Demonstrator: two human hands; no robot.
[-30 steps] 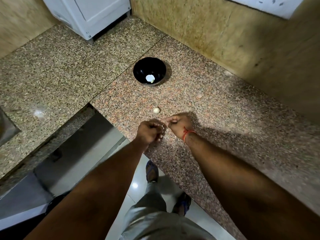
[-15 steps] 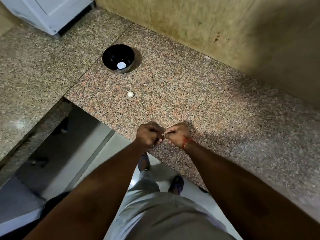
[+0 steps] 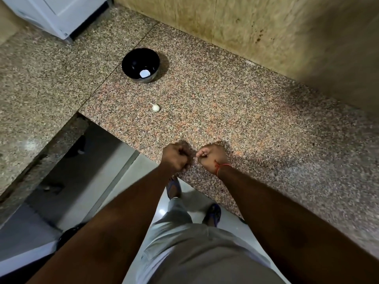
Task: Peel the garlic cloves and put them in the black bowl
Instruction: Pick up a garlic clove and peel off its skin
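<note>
granite counter (image 3: 256,111) | black bowl (image 3: 140,65) | garlic clove (image 3: 155,108) nearer edge

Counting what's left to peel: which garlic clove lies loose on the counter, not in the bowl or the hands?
The garlic clove with a small tail, alone on the granite counter between the black bowl and the hands. Another white piece lies inside the bowl.

I see dim, warm light; soft shadows pool under both fists on the counter (image 3: 246,119); a pale glare sits far left; edges bow and smear slightly.
</note>
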